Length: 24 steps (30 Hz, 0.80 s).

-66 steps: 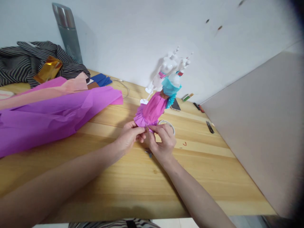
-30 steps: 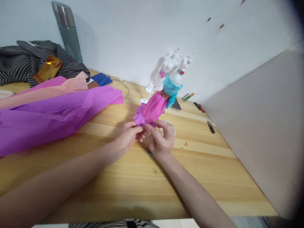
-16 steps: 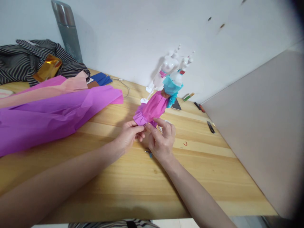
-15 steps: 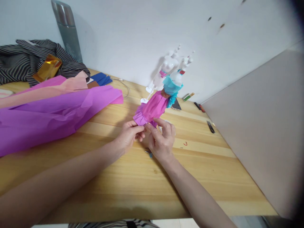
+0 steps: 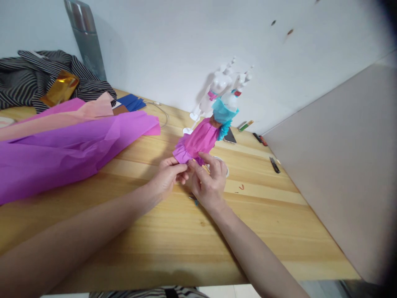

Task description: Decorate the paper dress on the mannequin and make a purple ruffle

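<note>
Setting: home craft desk, domestic rather than commercial. Evidence: pale pine-plank tabletop [image 5: 173, 231] set against a plain white painted wall [image 5: 161, 49]; loose sheets of purple and pink tissue paper [image 5: 68, 153]; small white plastic dress-form mannequins [image 5: 219, 86], one wearing a pink-and-teal paper dress [image 5: 201, 140]; black thread snips [image 5: 274, 164]; dark smartphone [image 5: 230, 136]; brushed-steel flask [image 5: 85, 39]; black-and-white striped garment [image 5: 37, 76] heaped at the back.

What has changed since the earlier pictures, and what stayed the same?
The right hand slid slightly left along the hem of the purple paper skirt, toward the left hand. Nothing was let go. The left hand keeps its pinch; the white figure and tissue sheets did not move.
</note>
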{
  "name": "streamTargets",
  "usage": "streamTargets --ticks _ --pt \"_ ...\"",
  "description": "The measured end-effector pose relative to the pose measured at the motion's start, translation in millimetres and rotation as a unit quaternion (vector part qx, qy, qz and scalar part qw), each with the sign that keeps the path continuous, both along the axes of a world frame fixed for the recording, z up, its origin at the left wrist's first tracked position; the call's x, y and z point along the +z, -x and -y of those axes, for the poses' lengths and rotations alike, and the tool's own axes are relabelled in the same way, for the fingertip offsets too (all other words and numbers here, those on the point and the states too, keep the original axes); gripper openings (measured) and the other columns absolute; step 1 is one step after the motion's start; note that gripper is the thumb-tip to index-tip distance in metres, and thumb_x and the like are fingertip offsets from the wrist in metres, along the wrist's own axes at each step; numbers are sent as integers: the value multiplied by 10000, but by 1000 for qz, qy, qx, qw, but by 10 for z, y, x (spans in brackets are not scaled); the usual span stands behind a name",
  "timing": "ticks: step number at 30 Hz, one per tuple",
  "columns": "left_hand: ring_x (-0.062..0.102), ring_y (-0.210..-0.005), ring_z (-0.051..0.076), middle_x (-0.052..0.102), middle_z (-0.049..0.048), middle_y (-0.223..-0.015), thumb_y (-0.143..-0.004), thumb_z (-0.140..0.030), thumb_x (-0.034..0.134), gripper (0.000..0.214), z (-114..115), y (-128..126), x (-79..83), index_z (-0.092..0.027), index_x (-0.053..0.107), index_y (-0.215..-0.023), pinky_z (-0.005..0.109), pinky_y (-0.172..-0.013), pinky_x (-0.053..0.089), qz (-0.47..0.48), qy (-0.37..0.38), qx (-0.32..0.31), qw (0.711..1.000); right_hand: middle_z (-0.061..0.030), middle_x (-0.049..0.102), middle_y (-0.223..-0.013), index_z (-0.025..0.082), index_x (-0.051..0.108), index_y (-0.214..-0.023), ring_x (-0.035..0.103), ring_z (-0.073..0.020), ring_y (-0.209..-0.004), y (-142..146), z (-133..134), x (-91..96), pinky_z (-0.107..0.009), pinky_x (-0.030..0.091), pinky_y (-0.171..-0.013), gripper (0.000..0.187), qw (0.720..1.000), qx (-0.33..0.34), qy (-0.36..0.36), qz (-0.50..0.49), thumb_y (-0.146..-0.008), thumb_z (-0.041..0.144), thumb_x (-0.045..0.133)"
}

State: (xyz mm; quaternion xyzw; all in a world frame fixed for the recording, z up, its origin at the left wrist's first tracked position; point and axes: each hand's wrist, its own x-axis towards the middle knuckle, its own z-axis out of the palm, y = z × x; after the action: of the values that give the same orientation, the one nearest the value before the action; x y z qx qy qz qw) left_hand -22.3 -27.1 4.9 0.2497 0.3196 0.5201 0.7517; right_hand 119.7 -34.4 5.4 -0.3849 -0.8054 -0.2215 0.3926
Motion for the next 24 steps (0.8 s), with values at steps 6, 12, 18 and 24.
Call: streamTargets --ticks 6,12,18,24 --pt "475 -417 60 570 -13 -491 -633 -158 700 62 -11 3 -2 -117 658 -653 189 -432 339 -15 -6 -5 1000 -101 598 -1036 246 563 -1218 579 -236 -917 7 31 9 -405 492 -767 484 995 60 14 -84 -764 80 588" --pt "478 -422 67 574 -4 -488 -627 -160 692 65 -12 5 -6 -125 639 -614 194 -434 326 -23 -4 1 1000 -71 623 -857 200 630 -1019 587 -219 -814 -13 2 -31 -386 485 -720 246 992 19 46 -119 -784 128 621" --pt "470 -414 68 559 -12 -464 -619 -171 705 79 -6 -2 -2 -129 638 -619 196 -428 311 -29 -9 2 1000 -38 632 -766 199 637 -881 585 -183 -726 1 23 -7 -344 457 -666 114 987 33 58 -148 -813 121 590" --pt "464 -410 64 560 -14 -467 -621 -190 718 91 -5 -7 -4 -126 654 -616 199 -423 314 -25 -22 1 999 -39 631 -752 195 648 -870 583 -184 -722 31 30 -33 -346 456 -663 99 986 36 77 -145 -808 128 608"
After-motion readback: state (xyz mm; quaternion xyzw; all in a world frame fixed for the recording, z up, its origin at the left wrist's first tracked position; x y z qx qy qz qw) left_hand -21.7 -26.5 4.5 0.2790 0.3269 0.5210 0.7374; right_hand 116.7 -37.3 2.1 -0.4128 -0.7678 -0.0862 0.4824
